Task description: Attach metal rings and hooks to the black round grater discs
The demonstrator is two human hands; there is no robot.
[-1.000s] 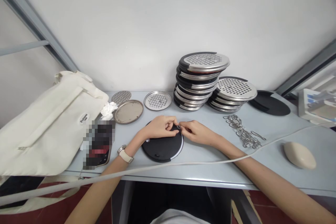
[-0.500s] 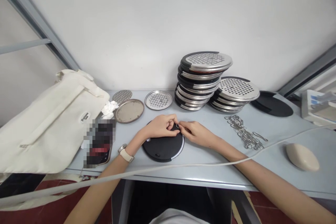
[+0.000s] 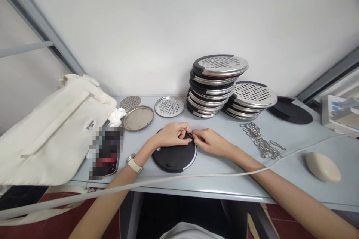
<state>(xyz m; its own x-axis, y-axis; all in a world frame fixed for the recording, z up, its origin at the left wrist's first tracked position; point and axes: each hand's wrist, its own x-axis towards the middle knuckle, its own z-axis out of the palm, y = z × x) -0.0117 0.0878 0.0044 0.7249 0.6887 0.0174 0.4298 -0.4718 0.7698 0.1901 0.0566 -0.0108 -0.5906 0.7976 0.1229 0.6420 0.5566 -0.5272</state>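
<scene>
A round black disc [image 3: 174, 155] with a pale rim lies flat on the grey table [image 3: 213, 179] in front of me. My left hand [image 3: 171, 134] rests on the disc's far edge, fingers curled and pinching there. My right hand [image 3: 209, 141] meets it from the right, thumb and forefinger pinched on a small metal hook [image 3: 190, 134] at that same edge. A watch sits on my left wrist.
Two stacks of perforated steel discs [image 3: 215, 84] stand by the wall, with a black disc [image 3: 290, 111] to their right. A pile of metal hooks [image 3: 259, 141], loose small metal discs [image 3: 138, 118], a cream bag [image 3: 53, 130], a phone, a white cable [image 3: 196, 176] and a beige oval object [image 3: 322, 167] surround me.
The view shifted slightly between the earliest frame and now. Both hands stay pinched together at the disc's far edge with only tiny finger movement.
</scene>
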